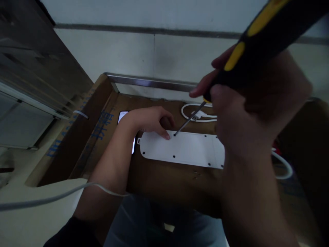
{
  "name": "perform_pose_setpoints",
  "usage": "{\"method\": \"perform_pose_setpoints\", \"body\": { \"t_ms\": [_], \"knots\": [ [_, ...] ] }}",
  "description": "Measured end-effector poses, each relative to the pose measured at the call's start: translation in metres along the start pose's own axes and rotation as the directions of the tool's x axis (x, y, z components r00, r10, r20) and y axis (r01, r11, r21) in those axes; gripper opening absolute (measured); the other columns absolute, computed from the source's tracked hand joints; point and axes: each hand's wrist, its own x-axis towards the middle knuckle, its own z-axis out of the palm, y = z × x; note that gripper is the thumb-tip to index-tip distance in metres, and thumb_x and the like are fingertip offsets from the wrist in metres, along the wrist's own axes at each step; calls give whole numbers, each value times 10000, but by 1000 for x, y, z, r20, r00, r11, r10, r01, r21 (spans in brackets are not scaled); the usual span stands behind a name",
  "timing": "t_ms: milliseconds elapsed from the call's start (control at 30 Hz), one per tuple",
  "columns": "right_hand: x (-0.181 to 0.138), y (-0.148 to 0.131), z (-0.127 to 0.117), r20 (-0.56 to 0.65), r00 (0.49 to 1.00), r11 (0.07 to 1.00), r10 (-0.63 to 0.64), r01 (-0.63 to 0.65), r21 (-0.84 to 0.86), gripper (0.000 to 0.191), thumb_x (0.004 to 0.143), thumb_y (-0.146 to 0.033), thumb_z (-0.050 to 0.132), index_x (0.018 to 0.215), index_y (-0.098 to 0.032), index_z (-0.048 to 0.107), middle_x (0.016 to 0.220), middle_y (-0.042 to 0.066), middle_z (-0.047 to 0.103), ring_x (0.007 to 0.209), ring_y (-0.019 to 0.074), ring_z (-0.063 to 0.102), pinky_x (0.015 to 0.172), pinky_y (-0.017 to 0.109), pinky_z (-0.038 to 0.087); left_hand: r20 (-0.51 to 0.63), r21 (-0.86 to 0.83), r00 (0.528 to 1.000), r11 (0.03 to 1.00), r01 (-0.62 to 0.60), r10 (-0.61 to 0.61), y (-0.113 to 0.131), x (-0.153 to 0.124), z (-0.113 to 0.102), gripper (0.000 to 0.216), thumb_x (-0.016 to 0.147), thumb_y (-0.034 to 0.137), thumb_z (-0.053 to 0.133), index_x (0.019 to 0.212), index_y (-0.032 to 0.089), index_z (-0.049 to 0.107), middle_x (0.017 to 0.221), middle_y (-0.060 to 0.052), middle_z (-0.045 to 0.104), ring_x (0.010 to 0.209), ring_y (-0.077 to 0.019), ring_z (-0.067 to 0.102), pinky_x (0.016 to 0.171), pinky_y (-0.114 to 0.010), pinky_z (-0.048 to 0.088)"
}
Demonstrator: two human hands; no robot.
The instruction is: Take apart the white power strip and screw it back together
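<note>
A white power strip (pixel 190 147) lies face down across the cardboard, its flat back dotted with dark screw holes. My right hand (pixel 246 103) is wrapped round a black and yellow screwdriver (pixel 262 34), held at a slant. Its metal tip sits in a hole near the strip's far edge. Just left of that tip, my left hand (pixel 151 120) grips the strip, thumb pressed on its back and fingers curled at the far edge. Several tiny screws (pixel 196 174) lie on the cardboard in front of the strip. My right hand and forearm hide the strip's right end.
A phone with a lit screen (pixel 122 116) lies partly under my left wrist. Behind the strip is a coiled white cable (pixel 186 106). The cardboard (pixel 159 180) has a raised left side (pixel 77 137), and a metal rail (pixel 154 83) runs along the back, near a tiled wall.
</note>
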Motion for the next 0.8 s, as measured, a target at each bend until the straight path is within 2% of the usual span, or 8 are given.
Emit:
{"method": "perform_pose_setpoints", "body": {
  "t_ms": [100,167,267,333,400,567,800],
  "knots": [
    [1,3,4,-26,1000,993,-10,13,116,163,843,-238,682,930,-123,606,925,24,586,653,44,572,579,216,441,10,-9,1000,1000,11,-11,-1,1,0,470,702,309,782,1151,182,730,1067,-37,792,959,-196,707,765,-245,494],
    [3,1,6,-55,998,995,33,-27,96,168,880,-277,657,894,-127,584,792,20,552,591,48,522,574,235,438,20,-13,1000,1000,10,-10,-2,1,0,474,703,307,781,1156,178,729,1066,-37,792,956,-194,708,768,-247,497],
    [3,-6,7,-60,996,989,67,-74,-128,250,920,-344,626,818,-120,581,712,19,554,623,42,542,621,215,449,23,-14,1000,1000,1,0,-3,2,1,462,709,309,776,1151,181,732,1064,-35,791,951,-193,708,766,-246,501],
    [2,-10,6,-33,995,945,92,-98,-312,312,904,-379,655,782,-99,597,713,20,566,662,5,524,631,168,413,12,-10,1000,1000,-10,10,-3,2,1,444,708,308,776,1131,183,738,1059,-34,792,952,-192,707,760,-241,499],
    [0,-12,4,-31,993,902,117,-119,-414,375,898,-419,661,762,-74,604,687,13,534,659,-31,462,622,134,363,3,-5,1000,1000,-13,13,-3,1,1,426,707,306,774,1114,183,743,1055,-33,794,949,-191,706,753,-237,496],
    [-5,-8,3,-85,990,874,116,-142,-464,472,921,-489,609,742,-52,590,646,13,469,631,-40,406,591,125,303,29,-2,999,1000,30,-30,-1,2,1,427,712,317,765,1112,165,749,1058,-40,793,938,-195,708,747,-245,495],
    [-7,-4,3,-108,989,886,100,-138,-443,433,925,-496,605,774,-90,600,635,13,472,590,-8,416,571,159,317,13,84,999,996,42,-43,0,2,0,397,727,356,764,1084,181,774,1046,-27,796,907,-174,698,731,-234,470]
  ]
}}
